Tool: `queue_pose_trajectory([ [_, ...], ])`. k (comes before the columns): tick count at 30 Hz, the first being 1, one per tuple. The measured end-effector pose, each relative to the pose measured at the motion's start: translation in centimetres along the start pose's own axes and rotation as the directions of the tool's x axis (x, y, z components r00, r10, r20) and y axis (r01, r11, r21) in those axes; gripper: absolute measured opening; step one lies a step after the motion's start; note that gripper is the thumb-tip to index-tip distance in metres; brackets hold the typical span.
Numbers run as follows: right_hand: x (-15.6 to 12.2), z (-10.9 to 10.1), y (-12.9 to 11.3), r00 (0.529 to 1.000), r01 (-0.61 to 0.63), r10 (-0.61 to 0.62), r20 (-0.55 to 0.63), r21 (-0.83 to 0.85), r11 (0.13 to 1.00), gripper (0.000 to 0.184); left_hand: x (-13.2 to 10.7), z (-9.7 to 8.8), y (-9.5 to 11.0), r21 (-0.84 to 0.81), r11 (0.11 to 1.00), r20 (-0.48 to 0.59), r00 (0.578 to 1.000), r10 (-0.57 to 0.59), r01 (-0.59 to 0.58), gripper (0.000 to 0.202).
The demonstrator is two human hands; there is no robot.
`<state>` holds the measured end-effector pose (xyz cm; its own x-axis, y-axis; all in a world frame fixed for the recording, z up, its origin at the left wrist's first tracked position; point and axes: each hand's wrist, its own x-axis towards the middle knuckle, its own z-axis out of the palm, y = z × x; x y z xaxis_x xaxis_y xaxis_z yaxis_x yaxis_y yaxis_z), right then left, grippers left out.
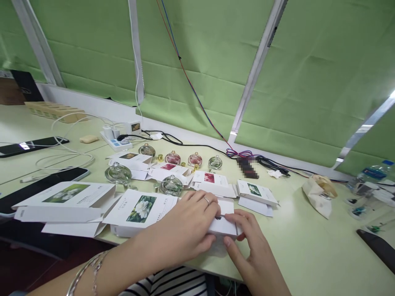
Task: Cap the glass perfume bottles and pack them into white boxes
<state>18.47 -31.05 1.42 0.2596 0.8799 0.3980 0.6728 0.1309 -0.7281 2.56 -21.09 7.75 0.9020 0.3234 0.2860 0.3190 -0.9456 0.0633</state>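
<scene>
Currently grasping white box [224,231] between left hand [193,220] and right hand [251,240]. Note flower-printed carton [141,211] beside left hand, bearing lettering [121,205] too small to read.

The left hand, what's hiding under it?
Part of a white box shows beside and below the left hand. Whatever the hand itself covers can't be seen.

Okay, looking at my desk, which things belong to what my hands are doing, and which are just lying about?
Likely part of the job:
- white box, held by the left hand and right hand
- boxes with flower pictures
- round glass bottles
- small gold caps

Probably just lying about:
- power strip
- flat dark devices
- cloth pouch
- water bottle
</scene>
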Motion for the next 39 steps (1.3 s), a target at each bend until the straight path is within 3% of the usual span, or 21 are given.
queue_pose_trajectory([
  [5,0.8,-0.5,-0.4,0.99,0.045,-0.037,0.135,-0.061,0.997,0.024,1.3,-0.6,0.6,0.086,0.996,0.055,0.998,0.015,-0.02,0.02],
  [10,1.0,-1.0,-0.4,0.994,0.047,-0.035,0.104,-0.114,0.992,0.029,1.6,-0.9,1.0,0.103,0.995,0.108,0.994,-0.027,0.016,0.022],
  [18,1.3,-1.4,-0.4,0.987,0.025,-0.008,0.162,-0.102,0.994,0.031,2.2,-1.0,0.7,-0.127,0.987,0.163,0.984,-0.076,0.098,0.01],
  [21,1.2,-1.3,-0.3,0.991,0.001,0.011,0.131,-0.089,0.996,0.032,1.8,-1.2,0.7,-0.071,0.991,0.144,0.985,-0.1,0.111,0.015],
  [26,0.3,-0.8,-0.4,0.992,-0.116,0.114,-0.044,-0.036,0.993,0.031,0.5,-1.4,0.2,-0.019,0.995,0.108,0.99,-0.095,0.098,0.019],
  [30,-0.1,-0.5,-0.5,0.986,-0.139,0.141,-0.087,0.026,0.99,0.032,0.1,-1.7,-0.3,-0.033,0.99,0.107,0.985,-0.132,0.136,0.019],
  [34,0.1,-0.7,-0.5,0.974,-0.208,0.218,-0.058,0.142,0.968,0.034,0.1,-1.7,-0.8,-0.117,0.981,0.11,0.984,-0.14,0.153,0.026],
  [39,0.2,-0.1,0.3,0.932,-0.315,0.362,0.002,0.499,0.807,0.022,-0.2,-1.2,-1.4,-0.244,0.951,0.126,0.978,-0.165,0.192,0.028],
])
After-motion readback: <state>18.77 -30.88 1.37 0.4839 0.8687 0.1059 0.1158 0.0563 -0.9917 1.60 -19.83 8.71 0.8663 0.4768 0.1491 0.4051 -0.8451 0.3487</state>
